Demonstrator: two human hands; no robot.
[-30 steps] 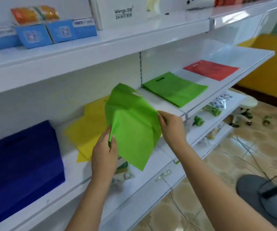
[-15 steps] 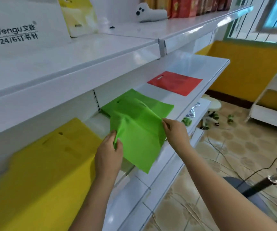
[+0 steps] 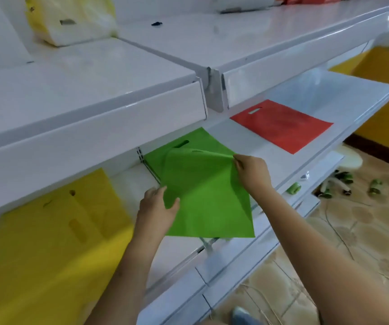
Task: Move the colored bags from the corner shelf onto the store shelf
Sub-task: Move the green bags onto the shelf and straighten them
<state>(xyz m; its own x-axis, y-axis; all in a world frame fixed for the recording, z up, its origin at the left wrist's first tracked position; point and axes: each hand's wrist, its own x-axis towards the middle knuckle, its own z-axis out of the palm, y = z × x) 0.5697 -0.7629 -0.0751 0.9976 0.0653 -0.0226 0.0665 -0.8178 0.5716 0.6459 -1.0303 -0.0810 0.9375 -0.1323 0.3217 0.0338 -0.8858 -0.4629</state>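
I hold a flat green bag (image 3: 207,198) spread out in both hands over the middle white shelf (image 3: 343,127). My left hand (image 3: 156,207) pinches its left edge. My right hand (image 3: 252,174) grips its upper right corner. Under it a second green bag (image 3: 188,143) lies flat on the shelf, mostly covered, with its handle slot showing. Further right on the same shelf a red bag (image 3: 282,125) lies flat. Yellow bags (image 3: 48,242) are on the shelf section to the left.
The upper white shelf (image 3: 165,73) overhangs the bags, with a yellow and white plastic pack (image 3: 71,19) on it. Lower shelves (image 3: 235,266) jut out below my arms. Small green items (image 3: 374,186) and cables lie on the tiled floor at right.
I have moved right along the shelves. The green bag in my hands has gone from crumpled and hanging to spread flatter, now over the green bag lying on the shelf.
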